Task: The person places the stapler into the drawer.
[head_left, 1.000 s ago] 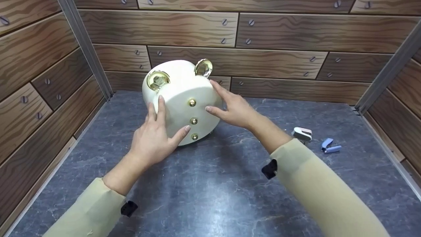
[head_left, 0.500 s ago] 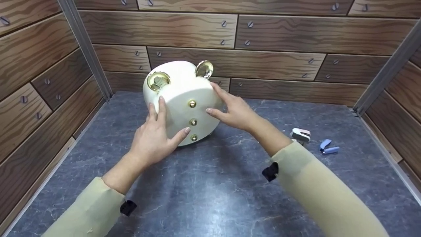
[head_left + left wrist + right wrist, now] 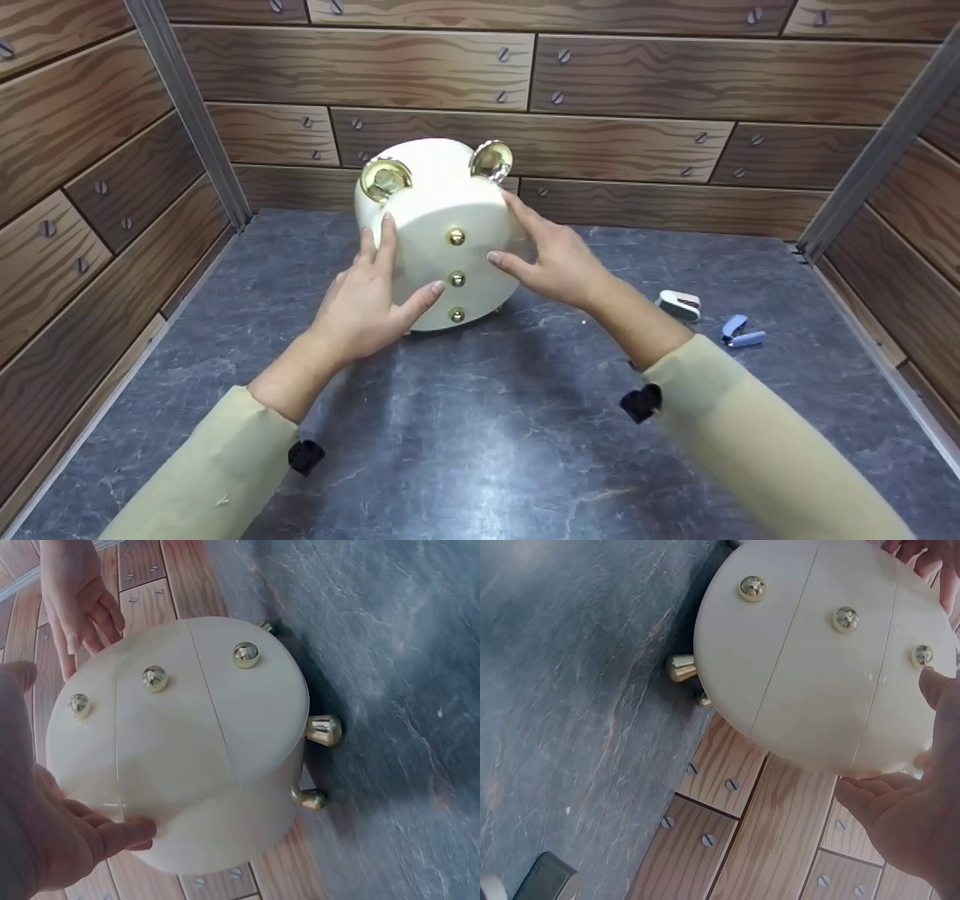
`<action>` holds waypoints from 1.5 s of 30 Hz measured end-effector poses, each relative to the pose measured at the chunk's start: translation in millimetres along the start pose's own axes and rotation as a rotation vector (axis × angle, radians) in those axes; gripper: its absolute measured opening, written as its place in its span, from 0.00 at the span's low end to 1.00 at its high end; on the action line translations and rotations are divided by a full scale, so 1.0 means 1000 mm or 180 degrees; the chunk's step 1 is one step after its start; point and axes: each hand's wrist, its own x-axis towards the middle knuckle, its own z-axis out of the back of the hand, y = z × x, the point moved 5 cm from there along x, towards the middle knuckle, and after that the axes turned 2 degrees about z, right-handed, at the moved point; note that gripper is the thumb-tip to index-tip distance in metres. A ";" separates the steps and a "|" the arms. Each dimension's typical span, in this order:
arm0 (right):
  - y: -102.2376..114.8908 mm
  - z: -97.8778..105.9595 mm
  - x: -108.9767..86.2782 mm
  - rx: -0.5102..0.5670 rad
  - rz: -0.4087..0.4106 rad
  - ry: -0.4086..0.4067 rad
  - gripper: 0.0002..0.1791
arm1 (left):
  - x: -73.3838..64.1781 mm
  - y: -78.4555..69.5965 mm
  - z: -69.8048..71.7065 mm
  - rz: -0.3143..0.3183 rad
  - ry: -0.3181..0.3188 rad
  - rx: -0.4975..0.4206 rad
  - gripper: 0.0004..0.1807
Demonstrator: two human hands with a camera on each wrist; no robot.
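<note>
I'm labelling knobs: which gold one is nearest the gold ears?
The top knob; the middle knob and bottom knob sit below it, farther from the ears.

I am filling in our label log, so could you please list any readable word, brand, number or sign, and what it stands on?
There is no readable text.
White box: no lettering shows on its visible surfaces.
White-and-dark item: too small or cut off to tell.
Blue item: too small to tell.

Box on table, before back wall
</note>
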 end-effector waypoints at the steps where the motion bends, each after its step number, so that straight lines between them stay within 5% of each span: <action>1: -0.001 0.001 -0.002 -0.0015 -0.0010 -0.0016 0.49 | 0.002 -0.001 -0.001 -0.0019 0.0021 -0.0003 0.64; 23: -0.013 0.027 -0.045 -0.0282 -0.0325 -0.0249 0.51 | 0.033 -0.022 -0.022 -0.0391 0.0217 -0.0164 0.62; 45: -0.031 0.048 -0.072 -0.0409 -0.0560 -0.0392 0.52 | 0.048 -0.057 -0.041 -0.0491 0.0421 -0.0121 0.62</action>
